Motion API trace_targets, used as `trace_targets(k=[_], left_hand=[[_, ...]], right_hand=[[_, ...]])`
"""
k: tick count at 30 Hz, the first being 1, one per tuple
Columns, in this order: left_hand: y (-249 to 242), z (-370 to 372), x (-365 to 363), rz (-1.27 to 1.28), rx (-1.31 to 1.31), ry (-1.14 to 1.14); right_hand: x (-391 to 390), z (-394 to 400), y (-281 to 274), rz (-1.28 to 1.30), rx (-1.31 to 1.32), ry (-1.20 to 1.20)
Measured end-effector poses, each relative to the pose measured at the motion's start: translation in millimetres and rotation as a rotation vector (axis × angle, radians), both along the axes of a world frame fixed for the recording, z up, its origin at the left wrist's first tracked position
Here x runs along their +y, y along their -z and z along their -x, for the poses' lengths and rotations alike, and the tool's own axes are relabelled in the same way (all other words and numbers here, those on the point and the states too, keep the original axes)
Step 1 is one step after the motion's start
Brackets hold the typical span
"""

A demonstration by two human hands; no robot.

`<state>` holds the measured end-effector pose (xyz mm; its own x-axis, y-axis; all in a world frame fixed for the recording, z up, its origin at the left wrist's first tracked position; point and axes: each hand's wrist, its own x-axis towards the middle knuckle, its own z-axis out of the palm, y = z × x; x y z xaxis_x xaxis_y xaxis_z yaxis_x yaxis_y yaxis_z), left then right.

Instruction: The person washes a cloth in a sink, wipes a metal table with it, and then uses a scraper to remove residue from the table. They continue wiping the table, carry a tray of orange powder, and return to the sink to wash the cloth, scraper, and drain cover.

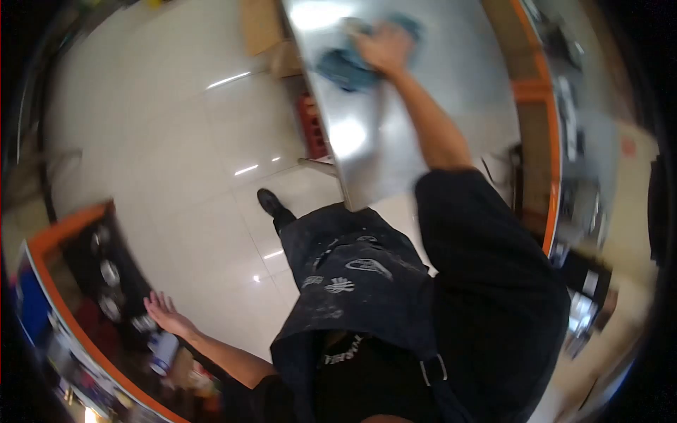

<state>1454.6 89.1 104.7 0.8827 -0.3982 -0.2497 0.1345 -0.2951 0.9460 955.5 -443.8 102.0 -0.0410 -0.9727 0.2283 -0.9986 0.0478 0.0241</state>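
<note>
My right hand (386, 48) presses down on a blue-green cloth (345, 69) that lies bunched on a shiny metal table (451, 84). The cloth spreads out on both sides of the hand, and motion blurs its edges. Away from the table, at the lower left, my left hand (168, 315) hangs with its fingers spread and nothing in it. It is nearest to an orange-edged shelf unit (70, 221) holding dark round-topped items and a whitish container (163, 352).
Beside the table's left edge stands a red crate (312, 127), with cardboard (262, 28) farther back. An orange-framed counter (553, 155) runs along the right side. Pale glossy tiles (176, 162) cover the floor. A dark box (584, 276) sits at the right.
</note>
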Motion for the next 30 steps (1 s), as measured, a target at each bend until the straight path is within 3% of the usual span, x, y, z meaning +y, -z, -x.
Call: trace_targets(k=[1, 2, 3, 5, 7, 9, 12, 14, 16, 18, 21, 22, 25, 27, 30], left_hand=[[-3.5, -9.2, -33.4, -0.037, 0.02, 0.084], [-5.6, -18.1, -71.6, -0.06, 0.024, 0.165], [7.8, -27.7, -97.9, -0.162, 0.051, 0.347], [40.1, -22.5, -137.7, -0.361, 0.112, 0.661], [67.8, 2.7, -167.0, -0.553, 0.18, 0.88], [118.4, 21.0, -183.0, -0.672, 0.184, 0.975], [136.1, 68.2, -188.1, -0.654, 0.193, 0.955], [100.2, 161.7, -222.6, -0.398, 0.146, 1.2], [43.8, 255.0, -277.4, -0.294, 0.15, 1.271], [31.4, 309.1, -325.0, -0.162, 0.232, 1.218], [7.8, 355.9, -370.2, -0.063, -0.037, 0.826], [-24.0, 371.5, -368.3, -0.148, -0.057, 0.788], [-14.6, 371.1, -362.4, -0.068, -0.092, 0.793], [-17.5, 370.0, -364.5, -0.075, -0.124, 0.833], [-9.6, 354.3, -361.3, 0.056, 0.033, 1.014]], right_hand=[[-19.7, -2.3, 42.2, 0.123, 0.118, -0.177], [20.3, -40.9, 4.7, 0.009, 0.354, -0.118], [50.5, -61.7, -23.1, -0.141, 0.143, -0.189], [147.5, -47.4, -40.6, -0.176, -0.194, -0.394], [227.6, -9.5, -71.0, -0.277, -0.234, -0.399], [268.5, 50.4, -64.4, -0.378, -0.252, -0.174], [279.9, 120.4, -35.5, -0.295, -0.228, 0.288], [254.5, 200.4, -27.2, -0.278, -0.153, 0.465], [217.1, 261.0, -26.9, -0.268, -0.181, 0.575], [174.6, 306.2, -35.4, -0.261, -0.218, 0.706], [110.8, 317.6, -37.9, -0.263, -0.227, 0.844], [82.2, 318.6, -39.0, -0.253, -0.221, 0.878], [1.9, 261.0, -34.6, -0.267, -0.129, 0.574], [-46.5, 176.1, -48.6, -0.221, -0.122, 0.38], [-82.7, 41.1, -75.5, -0.271, -0.207, 0.042]])
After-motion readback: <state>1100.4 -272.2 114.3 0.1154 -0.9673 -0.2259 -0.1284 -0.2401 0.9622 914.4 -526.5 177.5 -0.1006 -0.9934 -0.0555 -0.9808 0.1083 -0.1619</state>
